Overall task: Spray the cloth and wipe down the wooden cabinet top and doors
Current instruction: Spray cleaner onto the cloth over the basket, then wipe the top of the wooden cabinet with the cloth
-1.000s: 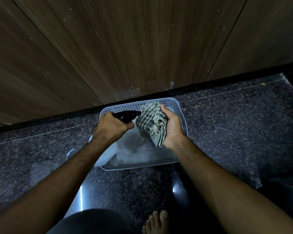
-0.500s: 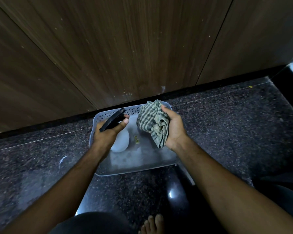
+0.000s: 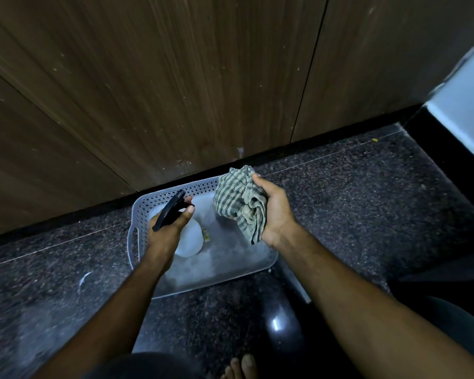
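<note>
I've lowered the spray bottle (image 3: 188, 236) into the basket (image 3: 143, 214); my left hand (image 3: 166, 228) grips its neck, my right hand (image 3: 275, 212) clutches the bunched cloth (image 3: 237, 203).

Your tray (image 3: 137, 214) sits on the floor (image 3: 367, 201), before the cabinet doors (image 3: 175, 91). Your left hand (image 3: 166, 228) holds the spray bottle (image 3: 190, 239) over it; the cloth (image 3: 241, 203) lies rightward in your right hand (image 3: 277, 212).
</note>
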A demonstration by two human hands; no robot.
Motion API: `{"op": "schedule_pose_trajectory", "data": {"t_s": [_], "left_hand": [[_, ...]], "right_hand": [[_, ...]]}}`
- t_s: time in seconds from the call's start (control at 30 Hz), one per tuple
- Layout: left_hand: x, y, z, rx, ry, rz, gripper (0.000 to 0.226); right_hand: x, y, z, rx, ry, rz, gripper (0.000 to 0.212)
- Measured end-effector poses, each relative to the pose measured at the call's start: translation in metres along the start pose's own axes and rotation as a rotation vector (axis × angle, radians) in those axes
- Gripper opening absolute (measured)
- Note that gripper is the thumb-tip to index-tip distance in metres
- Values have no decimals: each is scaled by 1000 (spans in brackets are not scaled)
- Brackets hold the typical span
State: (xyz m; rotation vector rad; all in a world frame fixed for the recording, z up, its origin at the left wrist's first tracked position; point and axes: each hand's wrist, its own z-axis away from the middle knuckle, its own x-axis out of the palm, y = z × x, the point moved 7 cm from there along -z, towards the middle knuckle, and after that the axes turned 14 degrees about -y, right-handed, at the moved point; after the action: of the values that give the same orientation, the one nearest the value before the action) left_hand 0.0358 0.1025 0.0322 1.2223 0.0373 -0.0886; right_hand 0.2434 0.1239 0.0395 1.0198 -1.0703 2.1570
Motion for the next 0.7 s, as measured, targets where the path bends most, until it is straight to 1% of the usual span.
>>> {"op": "schedule_pose_trajectory", "data": {"t_s": [0.1,0.13,0.2,0.23,0.3,0.37,0.4,0.43,0.47,0.5,0.57,0.6,0.63,0.7], "left_hand": [[-4,-8,5,-89,49,-70,31],[-4,-8,8,-101,63,-93,29],[-2,-5,17,-87,86,-213,20],[-2,-4,22,-74,95,-282,23],[-4,-13,35,-116,143,-345,40],[-8,-27,54,-262,285,-350,62],[-10,-32,66,-347,352,-313,64],[-9,-37,78,-448,390,-250,57],[-2,-42,83,-560,348,-183,45],[10,-41,86,-671,229,-106,31],[48,-30,87,-839,-125,105,14],[62,-15,84,-841,-262,166,10],[71,5,73,-791,-351,134,12],[93,60,49,-565,-472,-108,19]], "right_hand": [[1,-4,6,-3,-9,-12,41],[2,-6,8,-4,-14,-11,39],[3,-10,13,-5,-22,-6,38],[4,-13,16,-6,-26,-7,38],[7,-18,22,-5,-33,-20,39],[10,-27,28,-8,-40,-25,42],[13,-34,32,-18,-44,-28,42],[16,-40,36,-32,-53,-37,42],[20,-50,40,-54,-70,-48,42],[24,-61,45,-82,-93,-55,42],[34,-87,57,-145,-127,-60,44],[40,-99,64,-175,-144,-65,46],[45,-113,72,-211,-157,-70,47],[55,-143,92,-293,-180,-63,48]]}}
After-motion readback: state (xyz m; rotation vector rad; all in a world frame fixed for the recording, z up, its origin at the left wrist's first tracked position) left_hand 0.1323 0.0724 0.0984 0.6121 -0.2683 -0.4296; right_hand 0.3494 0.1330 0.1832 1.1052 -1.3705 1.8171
